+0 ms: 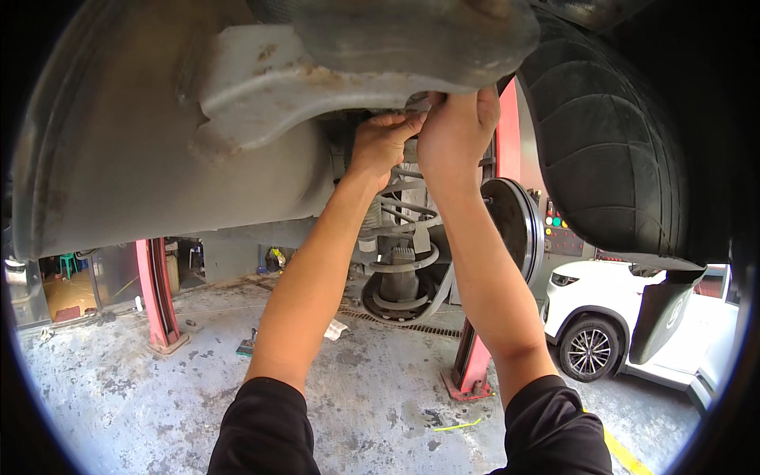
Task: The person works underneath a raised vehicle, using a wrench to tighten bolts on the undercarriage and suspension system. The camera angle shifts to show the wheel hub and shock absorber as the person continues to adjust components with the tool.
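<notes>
Both my arms reach up beneath a raised car. My left hand (380, 149) is closed, thumb and fingers pressed together just below the edge of a grey metal beam (269, 91); what they pinch is hidden. Beside it, slightly higher, my right hand (454, 146) is curled with its fingertips up behind the lower lip of a rounded dark part (419, 47). Anything between those fingers is out of sight. Behind and below my hands hang a coil spring (431, 257) and a round brake disc (518, 229).
A black wheel-arch liner (609, 150) curves down on the right. Red lift posts (155, 293) stand on the worn floor, one behind my right forearm. A white car (590, 297) is parked at right. A white crumpled piece (335, 329) and a yellow-green strip (457, 426) lie on the floor.
</notes>
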Action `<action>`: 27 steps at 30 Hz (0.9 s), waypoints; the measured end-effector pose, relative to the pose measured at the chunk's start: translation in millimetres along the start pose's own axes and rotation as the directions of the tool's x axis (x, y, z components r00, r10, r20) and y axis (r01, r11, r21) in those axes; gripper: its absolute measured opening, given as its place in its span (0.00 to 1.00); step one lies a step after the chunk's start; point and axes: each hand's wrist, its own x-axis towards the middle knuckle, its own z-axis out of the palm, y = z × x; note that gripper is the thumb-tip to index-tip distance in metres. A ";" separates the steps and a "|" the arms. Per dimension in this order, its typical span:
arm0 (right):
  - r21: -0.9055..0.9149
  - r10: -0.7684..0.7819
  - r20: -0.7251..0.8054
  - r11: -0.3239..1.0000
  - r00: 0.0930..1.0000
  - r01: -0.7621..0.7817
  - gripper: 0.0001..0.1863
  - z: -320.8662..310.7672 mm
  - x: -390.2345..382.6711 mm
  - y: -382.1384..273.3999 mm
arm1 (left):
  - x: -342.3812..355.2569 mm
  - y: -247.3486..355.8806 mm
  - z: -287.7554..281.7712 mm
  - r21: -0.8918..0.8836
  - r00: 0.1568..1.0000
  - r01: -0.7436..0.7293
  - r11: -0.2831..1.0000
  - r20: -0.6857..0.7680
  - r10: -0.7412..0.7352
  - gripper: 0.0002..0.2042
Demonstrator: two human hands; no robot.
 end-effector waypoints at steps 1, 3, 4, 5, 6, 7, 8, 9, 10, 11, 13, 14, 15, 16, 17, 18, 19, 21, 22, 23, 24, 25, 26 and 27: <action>-0.091 -0.123 -0.025 0.989 0.992 0.120 0.14 -1.0 -2.7 4.8 | 0.6 -2.0 3.3 -0.027 1.000 -0.005 1.000 -0.008 0.004 0.18; -0.278 -0.375 -0.039 0.895 0.926 0.350 0.15 -4.5 -8.2 17.6 | -2.6 2.0 9.7 0.031 0.999 0.029 0.999 -0.017 -0.029 0.18; -0.286 -0.335 -0.005 0.903 0.942 0.320 0.14 -2.5 -14.7 14.8 | -8.8 6.6 12.4 -0.102 0.989 -0.113 0.988 0.081 0.121 0.15; -0.296 -0.294 0.029 0.910 0.955 0.289 0.13 2.7 -27.9 10.6 | -17.8 10.4 14.1 -0.246 0.948 -0.235 0.940 0.157 0.278 0.11; -0.302 -0.243 0.058 0.920 0.968 0.249 0.13 10.6 -39.6 10.0 | -26.7 13.0 9.9 -0.314 0.903 -0.311 0.897 0.199 0.382 0.11; -0.302 -0.368 0.150 0.866 0.917 0.397 0.11 20.5 -48.9 23.1 | -31.9 16.2 6.1 -0.268 0.887 -0.365 0.892 0.193 0.420 0.12; -0.289 -0.481 0.241 0.793 0.843 0.536 0.10 24.2 -56.9 38.3 | -37.3 15.8 1.2 -0.183 0.879 -0.414 0.892 0.175 0.444 0.12; -0.289 -0.499 0.274 0.773 0.822 0.565 0.10 24.1 -59.4 43.3 | -39.1 18.0 -9.4 -0.073 0.874 -0.460 0.885 0.136 0.466 0.12; -0.288 -0.515 0.306 0.752 0.801 0.593 0.10 23.2 -62.2 47.5 | -44.3 15.5 -18.3 0.007 0.868 -0.486 0.874 0.118 0.482 0.12; -0.285 -0.530 0.337 0.730 0.778 0.621 0.11 23.5 -64.3 51.5 | -48.9 12.5 -23.4 0.069 0.865 -0.498 0.864 0.104 0.490 0.13; -0.231 -0.581 0.394 0.687 0.712 0.689 0.11 18.9 -61.7 53.7 | -46.2 0.3 -25.7 0.133 0.853 -0.522 0.843 0.100 0.513 0.13; -0.202 -0.605 0.420 0.664 0.676 0.720 0.11 17.7 -60.8 54.9 | -43.4 -1.4 -29.3 0.158 0.846 -0.533 0.831 0.097 0.524 0.13; -0.221 -0.570 0.459 0.670 0.681 0.709 0.11 18.8 -63.2 56.2 | -47.5 -5.3 -32.6 0.197 0.843 -0.537 0.820 0.090 0.531 0.14; -0.208 -0.574 0.451 0.677 0.684 0.706 0.12 18.6 -61.7 57.3 | -48.0 -6.9 -34.7 0.223 0.840 -0.541 0.811 0.087 0.536 0.14; -0.197 -0.577 0.444 0.684 0.686 0.702 0.13 18.3 -57.5 58.3 | -46.1 -9.0 -33.9 0.237 0.834 -0.549 0.802 0.086 0.545 0.14; -0.176 -0.581 0.436 0.694 0.687 0.699 0.14 21.6 -55.4 57.1 | -45.2 -9.8 -37.6 0.258 0.828 -0.555 0.791 0.079 0.555 0.14; -0.184 -0.620 0.414 0.660 0.666 0.729 0.16 18.3 -53.6 51.9 | -45.9 -11.1 -40.0 0.273 0.823 -0.560 0.782 0.073 0.563 0.15; -0.189 -0.503 0.320 0.796 0.803 0.575 0.16 7.2 -57.3 44.4 | -47.6 -16.4 -41.9 0.301 0.812 -0.571 0.764 0.070 0.579 0.15; -0.185 -0.435 0.276 0.851 0.857 0.492 0.16 4.2 -58.2 43.4 | -47.5 -18.0 -41.5 0.302 0.806 -0.579 0.758 0.072 0.587 0.15; -0.133 -0.493 0.277 0.830 0.825 0.541 0.15 3.9 -56.4 49.1 | -45.8 -18.4 -41.5 0.304 0.799 -0.589 0.749 0.075 0.597 0.16; -0.138 -0.563 0.305 0.772 0.768 0.620 0.15 5.1 -54.8 52.5 | -46.3 -19.3 -41.0 0.309 0.795 -0.593 0.743 0.078 0.602 0.16; -0.140 -0.627 0.332 0.706 0.705 0.694 0.15 7.6 -53.3 55.7 | -46.2 -19.9 -42.0 0.317 0.789 -0.599 0.735 0.080 0.609 0.16; -0.139 -0.684 0.360 0.634 0.635 0.761 0.15 10.1 -53.6 57.8 | -45.6 -21.2 -42.7 0.323 0.783 -0.606 0.727 0.083 0.616 0.16; -0.148 -0.646 0.435 0.637 0.628 0.757 0.15 12.2 -57.5 57.9 | -45.4 -22.6 -42.5 0.326 0.778 -0.612 0.720 0.087 0.622 0.17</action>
